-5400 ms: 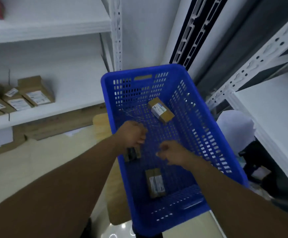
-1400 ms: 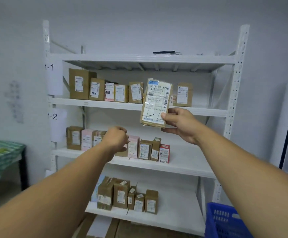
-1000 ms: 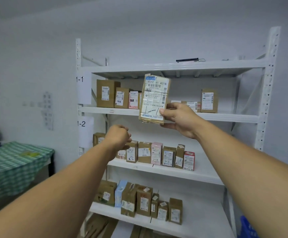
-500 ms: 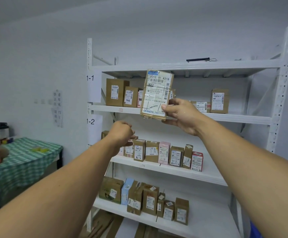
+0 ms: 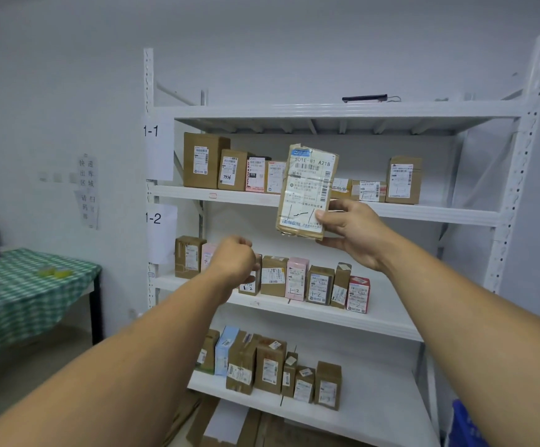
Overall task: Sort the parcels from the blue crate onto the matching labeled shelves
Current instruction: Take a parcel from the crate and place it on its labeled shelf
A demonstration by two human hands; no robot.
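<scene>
My right hand (image 5: 354,235) holds up a flat brown parcel (image 5: 305,188) with a white shipping label, in front of the shelf labelled 1-1 (image 5: 423,214). My left hand (image 5: 233,262) is curled into a fist in front of the row of small parcels (image 5: 296,279) on the shelf labelled 1-2 (image 5: 375,321). Its back faces me, so I cannot tell whether it holds anything. Only a corner of the blue crate (image 5: 465,424) shows, at the bottom right.
A white rack holds rows of upright boxes on three shelves, with the paper signs 1-1 (image 5: 151,131) and 1-2 (image 5: 153,218) on its left post. A table with a green checked cloth (image 5: 30,285) stands at the left. Flattened cardboard (image 5: 230,424) lies under the rack.
I turned from the blue crate to the rack. Over the last second I have stepped closer. The right hand has kept the flat parcel raised, and the left fist has stayed by the 1-2 shelf.
</scene>
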